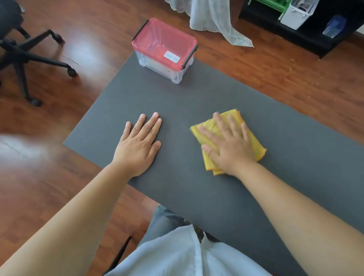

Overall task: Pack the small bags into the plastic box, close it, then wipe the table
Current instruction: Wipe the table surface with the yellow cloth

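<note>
The wiping step looks to be the one in hand. The plastic box (164, 50) stands on the far left corner of the dark grey counter (194, 192), its pink lid seated on top and the black latches at both ends folded down against the sides, so packing and closing appear done. Through the clear walls something pale shows inside, most likely the small bags, though they are too blurred to tell apart. No bags lie loose on the counter.

Nearer the person than the box, and to its right, the right hand (229, 147) lies flat on a folded yellow cloth (251, 137). Its fingers (220, 124) are spread wide and press down on the cloth rather than curl around it; nothing is gripped. The left hand (139, 142) rests palm down on the bare counter, on the near side of the box and well apart from it, fingers straight and close together, holding nothing. It seems to steady the body.

The next move calls for sliding the cloth across the surface under even downward pressure, keeping the palm on top so the folds do not bunch. Reaching the strip around the box would mean working up beside it or lifting it aside with the free left hand.
</note>
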